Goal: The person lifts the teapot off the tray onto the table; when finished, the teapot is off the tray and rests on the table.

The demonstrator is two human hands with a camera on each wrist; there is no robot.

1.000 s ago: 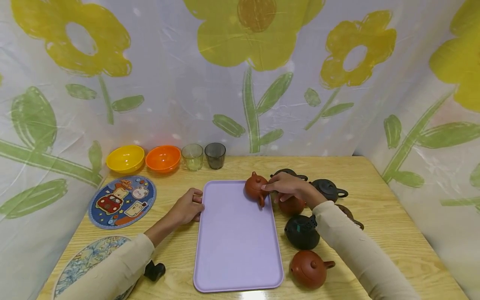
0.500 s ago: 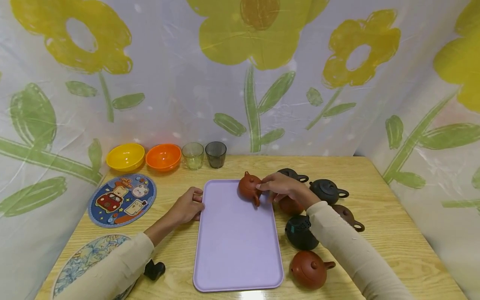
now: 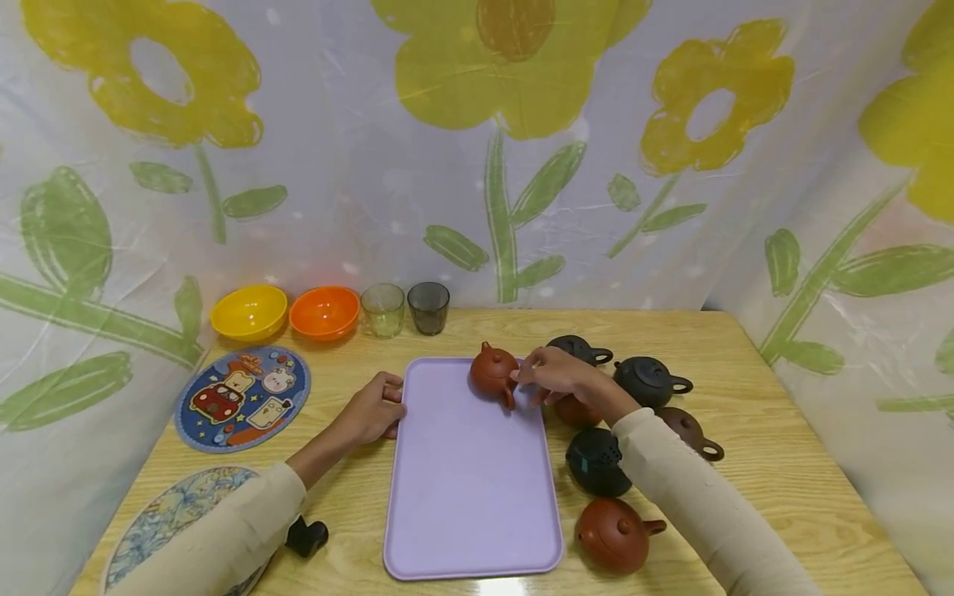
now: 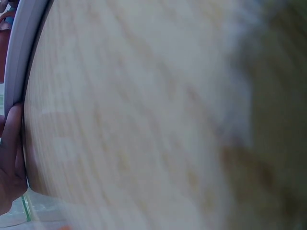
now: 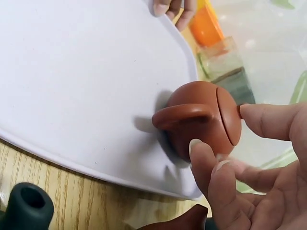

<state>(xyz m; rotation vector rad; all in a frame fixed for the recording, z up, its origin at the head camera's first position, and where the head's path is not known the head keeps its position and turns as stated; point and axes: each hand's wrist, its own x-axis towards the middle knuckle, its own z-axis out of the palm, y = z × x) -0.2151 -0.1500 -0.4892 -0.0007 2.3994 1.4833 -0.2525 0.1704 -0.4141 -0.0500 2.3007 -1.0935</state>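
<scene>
A reddish-brown clay teapot (image 3: 493, 372) sits at the far right corner of the lilac tray (image 3: 477, 488). My right hand (image 3: 555, 377) has its fingers around the teapot's near right side. In the right wrist view, one digit touches the lid knob while curled fingertips (image 5: 201, 155) lie by the body below the handle; one finger is blurred. At the tray's left rim, my left hand (image 3: 370, 408) grips the edge, with fingers curled at it. The left wrist view catches only part of that hand (image 4: 12, 158) against the rim.
Right of the tray stand several teapots, including a red one (image 3: 613, 535), a dark green one (image 3: 596, 462) and a black one (image 3: 644, 381). Bowls (image 3: 325, 314) and glasses (image 3: 428, 308) line the back left. Round mats (image 3: 243, 401) lie at left, near a black object (image 3: 306, 538).
The teapot has shifted left, farther onto the tray, with my right hand following it. Over the last half second the shift is slight. My left hand stays at the tray's rim.
</scene>
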